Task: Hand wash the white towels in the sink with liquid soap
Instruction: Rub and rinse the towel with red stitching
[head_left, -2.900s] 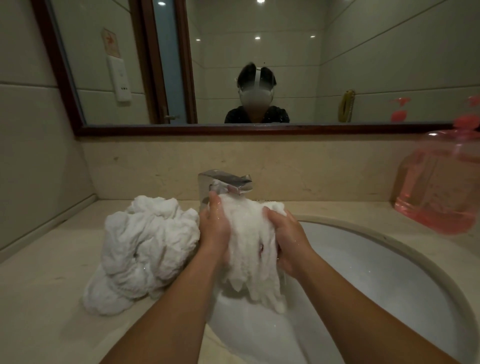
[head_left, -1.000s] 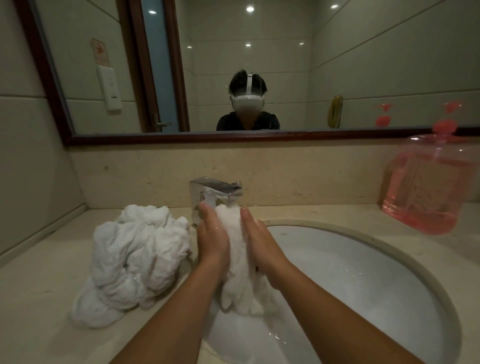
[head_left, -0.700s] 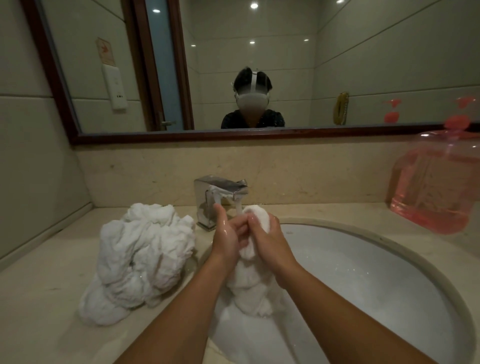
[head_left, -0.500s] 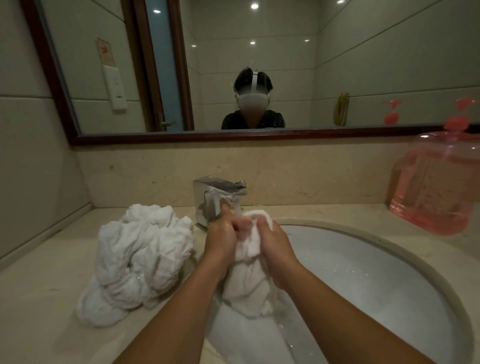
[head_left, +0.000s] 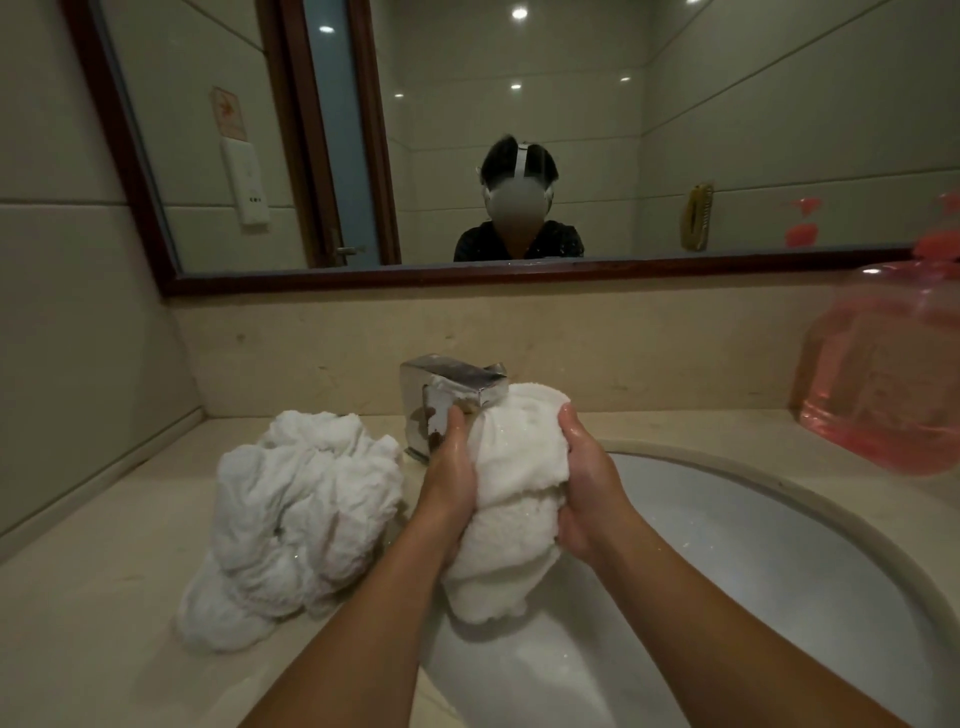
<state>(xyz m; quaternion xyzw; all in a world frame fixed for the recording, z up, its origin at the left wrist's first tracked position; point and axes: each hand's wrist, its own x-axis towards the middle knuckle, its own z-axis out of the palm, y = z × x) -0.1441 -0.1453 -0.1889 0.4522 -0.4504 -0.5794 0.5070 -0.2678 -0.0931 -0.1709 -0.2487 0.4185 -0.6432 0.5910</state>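
Note:
A wet white towel (head_left: 511, 499) hangs bunched over the white sink (head_left: 753, 566), its top just under the chrome faucet (head_left: 447, 395). My left hand (head_left: 449, 480) grips its left side and my right hand (head_left: 587, 488) grips its right side, fingers curled into the cloth. A pile of white towels (head_left: 296, 519) lies crumpled on the counter to the left of the sink. A large clear bottle of pink liquid soap (head_left: 888, 374) stands on the counter at the far right.
A beige stone counter (head_left: 93, 623) surrounds the basin, with a backsplash and a wood-framed mirror (head_left: 467, 275) above. The mirror reflects a person wearing a headset. A tiled wall closes the left side.
My hands have rubbed the towel together under the faucet, then spread apart. The towel now bulges wider between them, its top raised against the spout.

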